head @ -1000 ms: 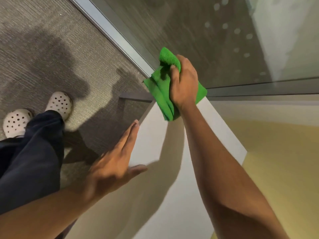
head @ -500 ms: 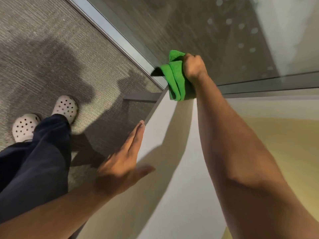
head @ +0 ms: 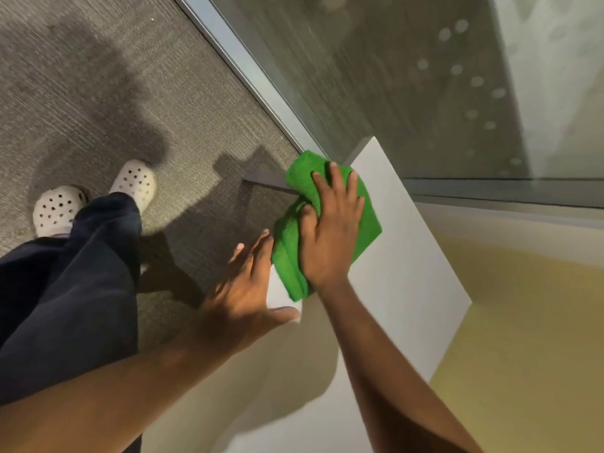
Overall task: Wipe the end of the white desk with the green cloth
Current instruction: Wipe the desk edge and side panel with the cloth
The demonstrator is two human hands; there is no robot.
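Observation:
The green cloth (head: 366, 214) lies folded on the white desk (head: 402, 266), near the desk's left edge and partly hanging over it. My right hand (head: 330, 227) presses flat on the cloth with fingers spread, pointing toward the desk's far corner. My left hand (head: 242, 292) rests flat and open on the desk's left edge, its fingertips almost touching the cloth's near side. The desk's far end beyond the cloth is bare white.
A glass wall (head: 392, 76) with a metal floor rail runs just beyond the desk's far corner. Grey carpet (head: 130, 93) lies to the left, with my feet in white perforated clogs (head: 134, 183). A yellow surface (head: 523, 338) lies right of the desk.
My right hand has drawn the cloth back from the far corner by the glass toward me along the left edge, and now lies flat on it. My left hand stays put.

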